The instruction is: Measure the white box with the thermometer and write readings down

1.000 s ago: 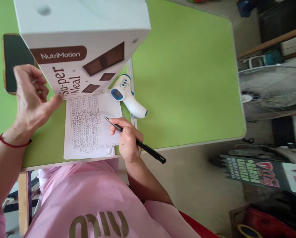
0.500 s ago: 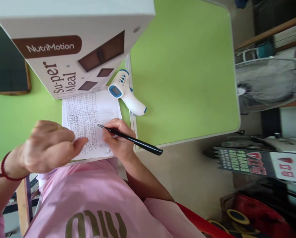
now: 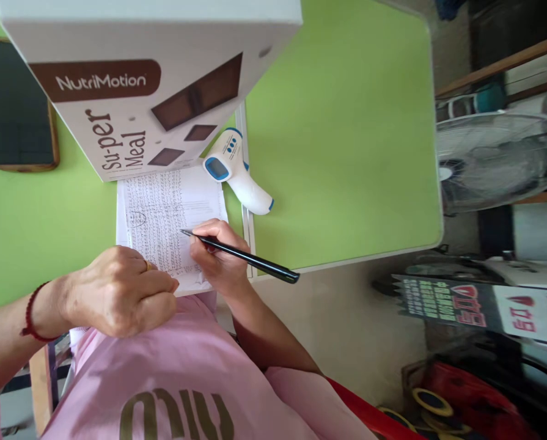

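Note:
My right hand [image 3: 222, 253] grips a black pen [image 3: 255, 261], its tip on or just above the handwritten sheet of paper [image 3: 163, 208]. Rows of small writing cover much of the page, and one spot has a pen-drawn loop around it. Over the near left corner of the paper hovers my left hand [image 3: 126, 290], curled into a fist with a ring and a red bracelet; nothing shows in it, though its palm side is hidden. A white box [image 3: 131, 116] stands at the paper's far edge. Right of the paper lies a white and blue infrared thermometer [image 3: 241, 174].
A phone in a brown case [image 3: 19, 110] lies left of the box. The green table [image 3: 341, 140] reaches to the right, with a metal seam by the thermometer. Beyond its right edge stand a fan [image 3: 497, 162] and a printed sign [image 3: 475, 305].
My left hand has moved right and toward my body, and its thumb has folded in. The pen in my right hand has barely shifted. The view has moved slightly.

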`<action>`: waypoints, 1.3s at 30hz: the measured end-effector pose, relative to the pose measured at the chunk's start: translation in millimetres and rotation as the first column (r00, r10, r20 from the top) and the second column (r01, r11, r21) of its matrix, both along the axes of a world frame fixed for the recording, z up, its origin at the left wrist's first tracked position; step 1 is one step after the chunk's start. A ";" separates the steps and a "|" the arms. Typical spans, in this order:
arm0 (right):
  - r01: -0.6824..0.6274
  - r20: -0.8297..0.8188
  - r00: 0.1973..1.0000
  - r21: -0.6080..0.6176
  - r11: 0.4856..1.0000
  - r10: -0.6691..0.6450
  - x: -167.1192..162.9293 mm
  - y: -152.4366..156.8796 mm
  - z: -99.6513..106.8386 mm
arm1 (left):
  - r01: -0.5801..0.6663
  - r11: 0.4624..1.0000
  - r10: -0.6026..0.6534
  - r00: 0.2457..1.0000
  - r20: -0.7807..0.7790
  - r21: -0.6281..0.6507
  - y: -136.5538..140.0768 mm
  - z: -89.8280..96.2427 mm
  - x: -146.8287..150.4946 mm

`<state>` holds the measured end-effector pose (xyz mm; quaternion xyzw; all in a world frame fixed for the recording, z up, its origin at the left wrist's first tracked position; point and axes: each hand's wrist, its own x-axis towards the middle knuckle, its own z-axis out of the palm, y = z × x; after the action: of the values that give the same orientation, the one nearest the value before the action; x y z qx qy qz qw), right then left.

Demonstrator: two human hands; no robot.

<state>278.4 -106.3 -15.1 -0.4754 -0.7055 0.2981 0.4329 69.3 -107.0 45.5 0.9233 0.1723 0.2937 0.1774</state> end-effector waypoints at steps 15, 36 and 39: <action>0.015 -0.015 1.000 0.013 1.000 -0.015 -0.5 0.9 1.3 | -0.042 0.999 0.042 0.999 -0.015 0.019 4.4 -3.1 -4.9; -0.001 -0.024 1.000 0.051 0.999 0.002 -0.4 1.8 0.9 | -0.067 0.995 0.070 0.997 -0.029 0.077 6.2 -5.5 -6.1; 0.013 -0.009 1.000 0.070 0.997 -0.012 -2.0 1.9 1.8 | -0.073 0.994 0.076 0.997 -0.029 0.079 6.4 -5.2 -6.2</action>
<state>276.4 -104.3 -13.3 -0.4630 -0.7107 0.2723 0.4543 63.1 -100.6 40.3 0.9271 0.1980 0.2918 0.1273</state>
